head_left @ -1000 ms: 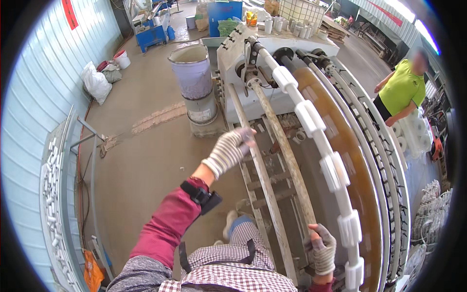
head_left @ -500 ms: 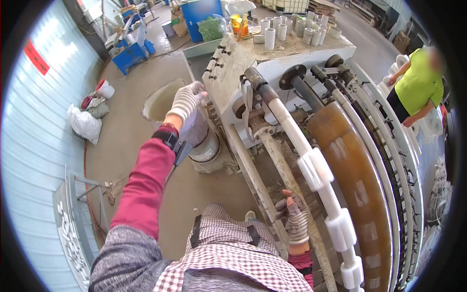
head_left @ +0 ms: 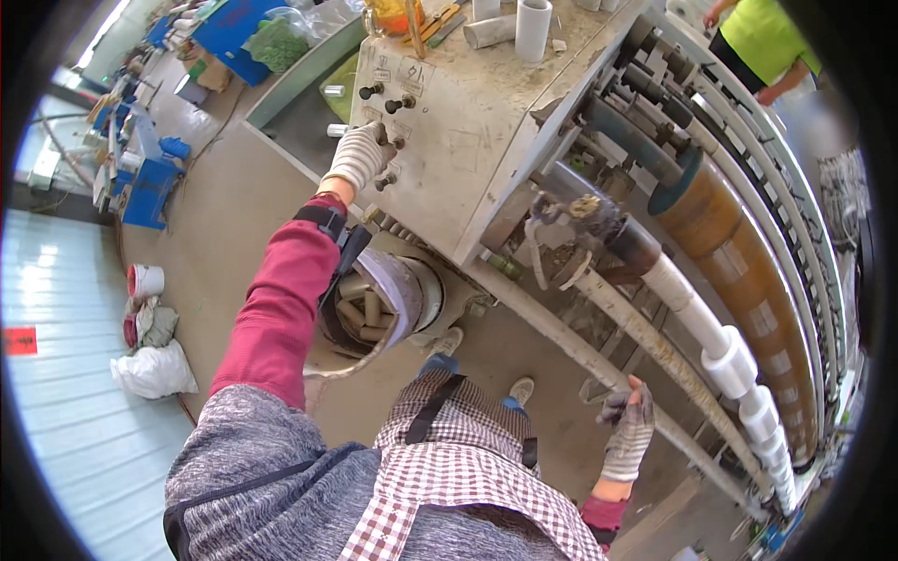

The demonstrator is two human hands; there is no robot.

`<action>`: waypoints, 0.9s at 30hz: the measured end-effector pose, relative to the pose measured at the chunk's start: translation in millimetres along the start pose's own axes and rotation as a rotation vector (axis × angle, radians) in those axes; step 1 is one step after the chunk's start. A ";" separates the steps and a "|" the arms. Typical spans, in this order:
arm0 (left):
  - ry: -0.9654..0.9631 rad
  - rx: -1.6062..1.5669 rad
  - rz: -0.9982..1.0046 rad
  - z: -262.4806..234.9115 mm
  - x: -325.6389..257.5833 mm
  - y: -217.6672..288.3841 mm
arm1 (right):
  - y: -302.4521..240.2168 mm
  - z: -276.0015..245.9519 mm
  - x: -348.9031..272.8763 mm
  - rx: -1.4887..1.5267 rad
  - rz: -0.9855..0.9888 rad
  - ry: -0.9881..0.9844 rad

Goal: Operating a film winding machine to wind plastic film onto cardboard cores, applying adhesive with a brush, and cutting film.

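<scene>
My left hand (head_left: 358, 157), in a striped fingerless-looking glove, is at the knobbed panel (head_left: 449, 154) of the machine. Its fingers are closed at a black knob (head_left: 395, 144), partly hidden by them. Other black knobs (head_left: 400, 103) stick out just above and below. My right hand (head_left: 629, 432), gloved alike with grey fingers, hangs beside a long pale rail (head_left: 561, 323). Its fingers are loosely bent and apart, and nothing shows in them. Farther right, white rolls (head_left: 730, 365) sit on a shaft alongside a large brown roller (head_left: 739, 252).
Below my left forearm stands a bin (head_left: 404, 290) holding cardboard tubes (head_left: 365, 313). White tubes (head_left: 533, 28) and an orange-yellow container (head_left: 393, 14) are on the machine's top. A co-worker in a bright green shirt (head_left: 767, 42) stands beyond the rollers. White sacks (head_left: 154, 369) lie at left.
My view has swung closer to the panel. My left hand has gone from above the bin to a knob. My right hand stays low by the rail.
</scene>
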State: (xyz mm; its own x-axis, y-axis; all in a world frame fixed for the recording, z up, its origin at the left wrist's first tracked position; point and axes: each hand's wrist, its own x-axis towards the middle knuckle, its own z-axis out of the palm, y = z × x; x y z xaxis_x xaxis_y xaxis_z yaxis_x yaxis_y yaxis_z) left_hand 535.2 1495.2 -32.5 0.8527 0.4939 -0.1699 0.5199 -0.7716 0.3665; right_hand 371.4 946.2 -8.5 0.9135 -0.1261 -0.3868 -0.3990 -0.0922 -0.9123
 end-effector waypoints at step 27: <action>-0.119 -0.331 0.068 50.7 -20.4 -81.3 | 6.8 66.1 -53.7 0.571 0.022 0.219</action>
State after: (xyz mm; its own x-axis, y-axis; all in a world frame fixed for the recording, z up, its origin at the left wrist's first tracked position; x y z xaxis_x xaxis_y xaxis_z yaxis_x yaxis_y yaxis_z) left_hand 478.1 1527.5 -105.2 0.8947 0.3811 -0.2331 0.4342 -0.6193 0.6541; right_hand 324.8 1017.6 -2.8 0.8435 -0.3279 -0.4254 -0.2570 0.4491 -0.8557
